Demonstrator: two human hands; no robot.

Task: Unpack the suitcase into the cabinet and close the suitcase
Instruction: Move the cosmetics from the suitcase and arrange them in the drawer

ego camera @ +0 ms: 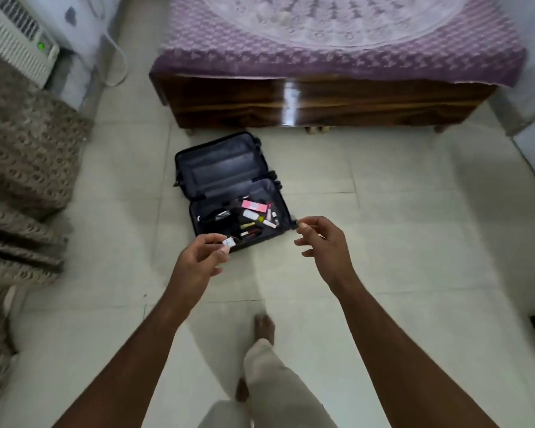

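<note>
A small dark suitcase [226, 168] lies open on the tiled floor in front of the bed. Its far half is bare. Its near half holds several small items, among them a pink box [254, 205], a white tube [250, 215] and a black pouch [217, 216]. My left hand [198, 257] hovers above the suitcase's near left corner, fingers loosely curled and holding nothing I can see. My right hand [318, 239] hangs above the near right corner, fingers relaxed and empty. No cabinet shows in this view.
A wooden bed [291, 100] with a purple cover stands behind the suitcase. A brown patterned blanket [22, 168] drapes over furniture at the left. A white air cooler [16, 41] sits at the far left. My legs and bare feet [264, 329] stand on the floor below.
</note>
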